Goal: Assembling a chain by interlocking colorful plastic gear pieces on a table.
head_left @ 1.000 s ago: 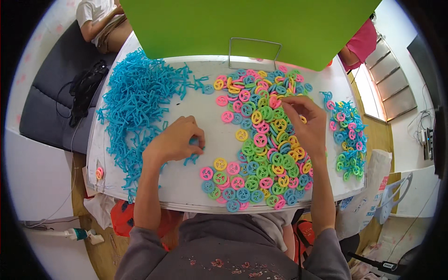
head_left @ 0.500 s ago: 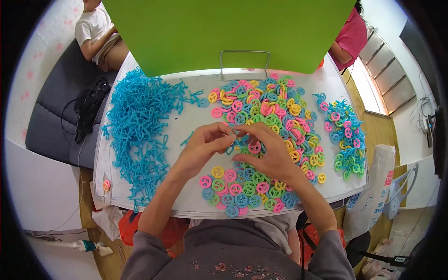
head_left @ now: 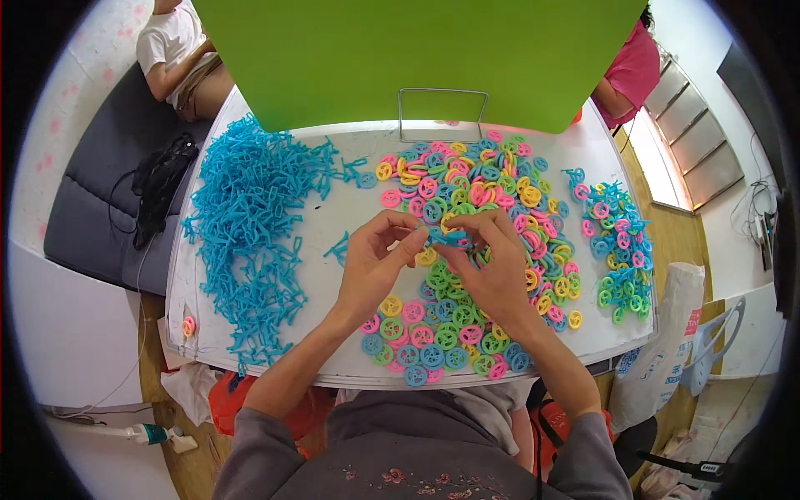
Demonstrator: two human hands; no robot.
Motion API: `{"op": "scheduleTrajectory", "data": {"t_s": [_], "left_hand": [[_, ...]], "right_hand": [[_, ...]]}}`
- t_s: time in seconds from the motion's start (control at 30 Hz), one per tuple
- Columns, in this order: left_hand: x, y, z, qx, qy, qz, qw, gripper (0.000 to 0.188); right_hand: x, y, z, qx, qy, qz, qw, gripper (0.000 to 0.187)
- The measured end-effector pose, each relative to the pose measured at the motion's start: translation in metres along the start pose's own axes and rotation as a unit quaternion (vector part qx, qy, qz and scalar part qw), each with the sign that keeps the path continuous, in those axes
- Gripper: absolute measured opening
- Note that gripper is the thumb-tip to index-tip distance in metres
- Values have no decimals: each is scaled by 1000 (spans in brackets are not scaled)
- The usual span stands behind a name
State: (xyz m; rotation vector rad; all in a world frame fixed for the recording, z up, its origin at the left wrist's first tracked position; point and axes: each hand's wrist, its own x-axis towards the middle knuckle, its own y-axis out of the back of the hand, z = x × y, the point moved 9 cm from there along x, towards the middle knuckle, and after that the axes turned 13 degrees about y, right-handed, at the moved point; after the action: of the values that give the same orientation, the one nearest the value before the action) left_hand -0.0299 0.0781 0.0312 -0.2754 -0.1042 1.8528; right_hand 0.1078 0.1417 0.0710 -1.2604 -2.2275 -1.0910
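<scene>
Between my two hands, above the middle of the table, is a small blue plastic piece (head_left: 447, 238) shaped like the forked parts in the pile. My left hand (head_left: 382, 257) pinches its left end with thumb and fingertips. On its other end the fingers of my right hand (head_left: 490, 254) are closed. Part of the piece is hidden by the fingertips. Under and around my hands spreads a heap of small spoked wheels (head_left: 450, 312) in pink, yellow, green and blue. Off to the left lies a big pile of blue forked plastic parts (head_left: 246, 200).
At the table's right side is a smaller pile of blue parts joined with coloured wheels (head_left: 617, 242). A green board (head_left: 400, 67) with a wire stand (head_left: 442, 90) rises at the back. One pink wheel (head_left: 189, 326) sits at the left corner. Two people sit beyond the table.
My hands have shifted slightly, and the blue piece now shows more plainly, lying level between the fingertips. The right fingers have closed in on it.
</scene>
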Motion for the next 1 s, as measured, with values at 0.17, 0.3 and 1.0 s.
{"op": "scheduleTrajectory", "data": {"t_s": [0.17, 0.3, 1.0], "left_hand": [[5, -5, -12, -11, 59, -77, 995, 16], [7, 0, -27, -6, 129, -40, 991, 17], [5, -4, -25, 15, 84, -52, 995, 17]], "right_hand": [[-7, -17, 11, 132, -58, -117, 983, 22], [-17, -25, 26, 145, -117, -167, 968, 22], [-18, -21, 49, 249, -159, -96, 951, 17]]}}
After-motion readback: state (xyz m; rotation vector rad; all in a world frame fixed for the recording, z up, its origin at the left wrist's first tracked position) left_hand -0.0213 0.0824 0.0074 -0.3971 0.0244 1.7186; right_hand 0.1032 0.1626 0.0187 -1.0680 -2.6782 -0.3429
